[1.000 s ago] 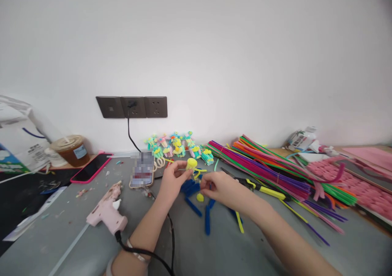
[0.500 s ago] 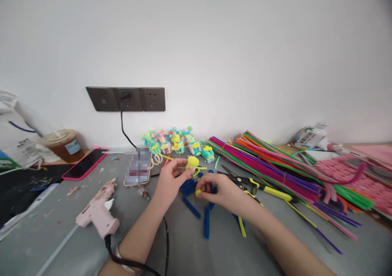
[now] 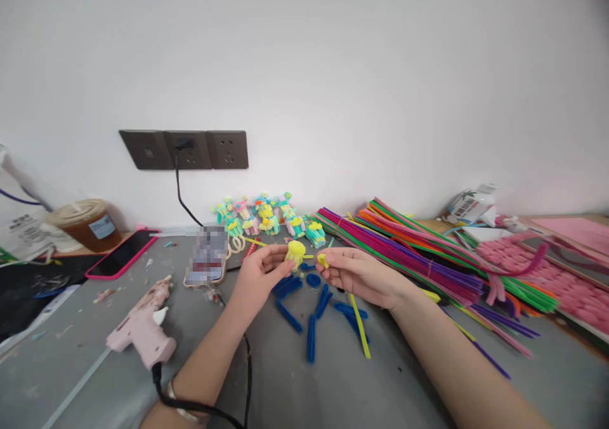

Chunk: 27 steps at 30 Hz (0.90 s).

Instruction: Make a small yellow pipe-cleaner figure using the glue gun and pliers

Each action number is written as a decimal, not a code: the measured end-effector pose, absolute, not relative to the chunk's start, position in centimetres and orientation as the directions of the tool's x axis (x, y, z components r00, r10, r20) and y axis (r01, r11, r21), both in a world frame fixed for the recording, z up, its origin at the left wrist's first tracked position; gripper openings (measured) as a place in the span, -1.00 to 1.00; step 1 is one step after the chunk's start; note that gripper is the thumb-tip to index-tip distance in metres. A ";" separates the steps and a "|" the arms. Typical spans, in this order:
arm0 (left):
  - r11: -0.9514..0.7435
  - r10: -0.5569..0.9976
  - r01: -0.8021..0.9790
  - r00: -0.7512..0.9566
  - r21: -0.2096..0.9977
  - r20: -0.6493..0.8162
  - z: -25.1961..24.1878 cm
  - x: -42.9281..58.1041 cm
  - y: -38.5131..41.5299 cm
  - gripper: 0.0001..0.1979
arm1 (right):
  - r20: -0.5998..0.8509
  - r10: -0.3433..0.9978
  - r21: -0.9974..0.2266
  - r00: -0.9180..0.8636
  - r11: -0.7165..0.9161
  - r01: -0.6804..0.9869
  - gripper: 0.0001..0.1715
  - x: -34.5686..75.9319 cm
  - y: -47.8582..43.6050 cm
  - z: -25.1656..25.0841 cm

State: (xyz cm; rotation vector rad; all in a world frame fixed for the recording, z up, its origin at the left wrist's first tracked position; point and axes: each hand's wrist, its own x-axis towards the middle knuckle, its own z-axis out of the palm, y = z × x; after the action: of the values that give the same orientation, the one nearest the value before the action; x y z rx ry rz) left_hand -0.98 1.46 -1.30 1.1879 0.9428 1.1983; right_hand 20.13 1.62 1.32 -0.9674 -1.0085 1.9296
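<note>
Left hand (image 3: pixel 261 275): pinching | right hand (image 3: pixel 365 275): pinching (close by) | forearms (image 3: pixel 216 346): angled inward

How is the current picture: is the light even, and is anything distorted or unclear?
Head view: soft light on the wall, darker at far upper right; head view: the wall sockets look skewed; head view: coarse squares blur the pale-edged phone; head view: the small yellow piece in the right hand lacks fine detail.
</note>
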 end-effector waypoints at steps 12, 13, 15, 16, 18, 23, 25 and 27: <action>-0.032 0.984 -0.179 0.167 0.983 0.062 -1.2 -1.0 1.5 -0.64 | -0.292 0.843 -0.774 -0.452 -0.486 -0.406 -0.83 20.2 2.0 1.2; -0.030 0.984 -0.177 0.169 0.984 0.060 -1.2 -1.0 1.5 -0.63 | -0.285 0.845 -0.776 -0.452 -0.480 -0.409 -0.82 20.2 2.1 1.2; -0.024 0.983 -0.173 0.175 0.985 0.055 -1.2 -1.0 1.4 -0.63 | -0.263 0.851 -0.782 -0.454 -0.464 -0.416 -0.81 20.3 2.2 1.2; -0.022 0.982 -0.173 0.180 0.985 0.054 -1.2 -1.0 1.4 -0.63 | -0.253 0.853 -0.784 -0.457 -0.458 -0.420 -0.81 20.3 2.2 1.2; -0.021 0.982 -0.178 0.183 0.984 0.054 -1.2 -1.0 1.4 -0.64 | -0.239 0.857 -0.788 -0.456 -0.445 -0.425 -0.80 20.2 2.2 1.3; -0.025 0.982 -0.187 0.178 0.982 0.059 -1.2 -1.0 1.4 -0.63 | -0.188 0.887 -0.809 -0.423 -0.384 -0.446 -0.77 20.1 2.0 1.5; -0.023 0.981 -0.191 0.185 0.981 0.059 -1.2 -1.0 1.4 -0.63 | -0.175 0.892 -0.812 -0.417 -0.370 -0.452 -0.72 20.1 2.0 1.5; -0.019 0.980 -0.196 0.190 0.980 0.057 -1.2 -1.0 1.4 -0.63 | -0.179 0.893 -0.816 -0.413 -0.369 -0.445 -0.73 20.1 2.0 1.4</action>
State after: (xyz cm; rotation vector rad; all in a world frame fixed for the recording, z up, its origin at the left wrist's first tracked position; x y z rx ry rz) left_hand -1.00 1.40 -1.24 1.1795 0.9061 1.1775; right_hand 20.11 2.03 1.43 -0.7927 -0.8734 1.8978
